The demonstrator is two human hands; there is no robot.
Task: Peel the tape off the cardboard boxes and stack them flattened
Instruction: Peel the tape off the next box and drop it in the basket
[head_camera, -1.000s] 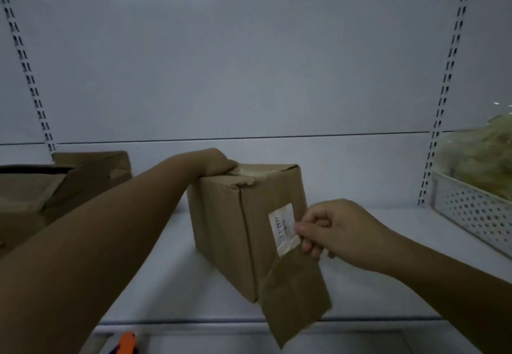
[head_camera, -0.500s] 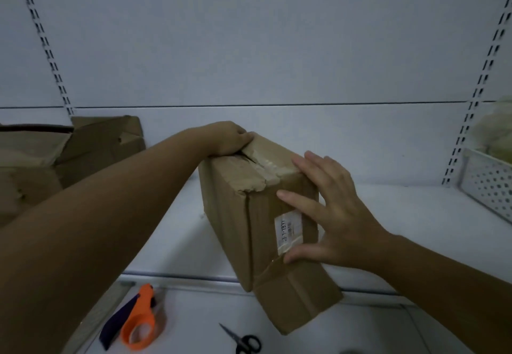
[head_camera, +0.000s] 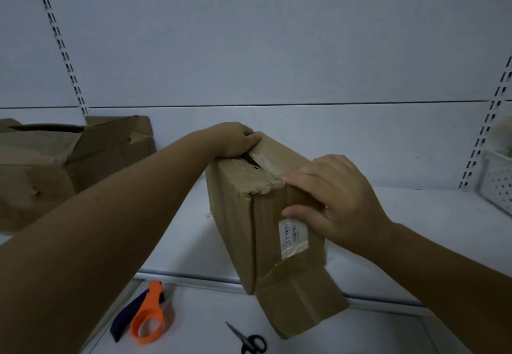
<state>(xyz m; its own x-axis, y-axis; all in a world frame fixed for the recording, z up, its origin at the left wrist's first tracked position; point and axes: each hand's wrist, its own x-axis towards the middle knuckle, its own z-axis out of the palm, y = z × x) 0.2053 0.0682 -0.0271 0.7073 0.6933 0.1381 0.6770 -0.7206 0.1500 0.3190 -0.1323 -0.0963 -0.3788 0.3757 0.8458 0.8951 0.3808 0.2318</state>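
Note:
A brown cardboard box (head_camera: 235, 223) stands upright on the white shelf (head_camera: 388, 215), tilted toward me. Clear tape (head_camera: 266, 163) runs along its crumpled top seam, and a white label (head_camera: 293, 236) sticks on its near face. A loose flap (head_camera: 299, 298) hangs off the bottom over the shelf edge. My left hand (head_camera: 235, 139) grips the box's far top corner. My right hand (head_camera: 335, 201) lies over the near top corner, fingers on the tape end and thumb above the label.
More crumpled cardboard boxes (head_camera: 63, 165) sit on the shelf at the left. An orange tape dispenser (head_camera: 146, 317) and black scissors (head_camera: 249, 339) lie on the lower surface in front. A white perforated basket (head_camera: 496, 184) stands at the right edge.
My right hand let go of the label, spread flat on the box's near face, then slid up to the top corner at the tape end. The view tipped downward.

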